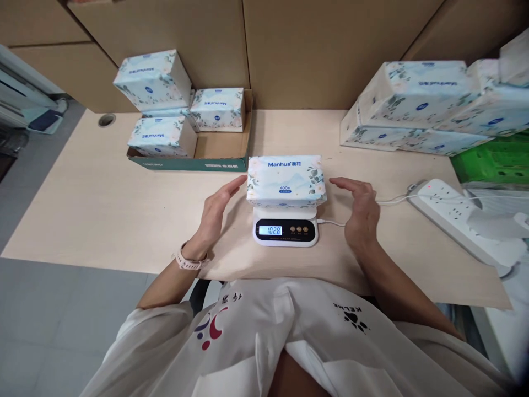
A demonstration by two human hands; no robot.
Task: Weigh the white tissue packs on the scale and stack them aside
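Note:
A pack of tissues (286, 179) with a floral print and "Manhua" lettering rests on a small white digital scale (285, 241), whose lit display reads about 102.8. On the pack's left side is my left hand (217, 212), fingers stretched out, the tips very near its corner. My right hand (359, 212) is held to the right of the pack, fingers extended and a gap between them and it. Neither hand holds anything. A pale band circles my left wrist.
A shallow green-sided cardboard box (194, 164) at the back left holds several tissue packs. More tissue packs (421, 94) are stacked at the back right beside a green crate (491, 160). A white power strip (463, 223) with cables lies at right. Brown cardboard (306, 49) stands behind the table.

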